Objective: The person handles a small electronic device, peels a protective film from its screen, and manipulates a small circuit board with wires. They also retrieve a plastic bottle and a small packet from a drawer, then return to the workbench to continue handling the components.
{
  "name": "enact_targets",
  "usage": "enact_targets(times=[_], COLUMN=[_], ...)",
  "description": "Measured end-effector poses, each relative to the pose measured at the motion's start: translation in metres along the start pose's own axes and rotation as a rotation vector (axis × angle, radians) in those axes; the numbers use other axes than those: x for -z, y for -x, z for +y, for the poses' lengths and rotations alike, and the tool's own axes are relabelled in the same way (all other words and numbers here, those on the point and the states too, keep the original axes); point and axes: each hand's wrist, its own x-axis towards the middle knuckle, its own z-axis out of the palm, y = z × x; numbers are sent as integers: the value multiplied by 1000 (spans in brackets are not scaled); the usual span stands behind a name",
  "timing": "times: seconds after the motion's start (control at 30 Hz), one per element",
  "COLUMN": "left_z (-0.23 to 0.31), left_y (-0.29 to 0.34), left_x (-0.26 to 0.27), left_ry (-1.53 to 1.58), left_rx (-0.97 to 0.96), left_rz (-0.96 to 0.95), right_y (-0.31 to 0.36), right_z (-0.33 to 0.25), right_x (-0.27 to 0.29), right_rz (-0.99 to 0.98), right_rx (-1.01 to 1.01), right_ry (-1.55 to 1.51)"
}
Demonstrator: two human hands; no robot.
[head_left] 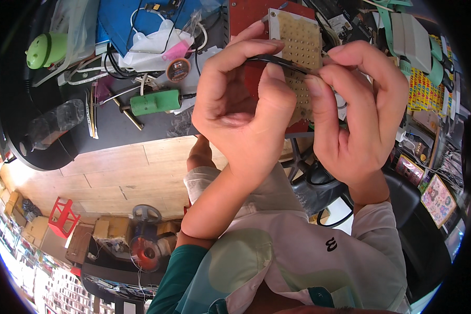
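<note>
My left hand (240, 104) and my right hand (358, 112) are raised close to the camera, side by side. Both pinch a thin black wire (282, 63) that runs between thumb and fingers of each hand. Right behind the wire is a tan perforated circuit board (298, 39), lying on a red board (248, 13) on the dark desk. My left fingers curl over the wire's left end; my right thumb and forefinger hold its right end.
On the dark desk (115, 131) lie a green cylindrical tool (155, 102), a green bottle (46, 49), a clear plastic bottle (55, 123), a tape roll (178, 68), cables and a white plastic bag (152, 44). Shelves of small goods stand at right. Wooden floor and a red stool (63, 215) lie below.
</note>
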Motion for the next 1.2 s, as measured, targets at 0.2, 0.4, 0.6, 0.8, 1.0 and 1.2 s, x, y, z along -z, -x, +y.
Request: enact_targets(times=[0.2, 0.4, 0.6, 0.8, 1.0, 1.2], left_z=[0, 13, 30, 35, 28, 30], left_y=[-4, -7, -19, -22, -21, -15], left_x=[-4, -2, -7, -7, -9, -8], left_ry=[-71, -173, -289, -333, -289, -289], left_rx=[-157, -272, -420, -416, -359, -292], left_rz=[-77, -187, -299, -328, -312, -262], right_y=[6, 9, 19, 21, 24, 17], right_z=[5, -3, -2, -2, 5, -3], right_x=[16, 28, 22, 16, 14, 28], right_rz=[-57, -30, 149, 197, 210, 53], right_rx=[-25, -49, -56, -58, 36, 72], right_ry=[43, 66, -36, -55, 40, 107])
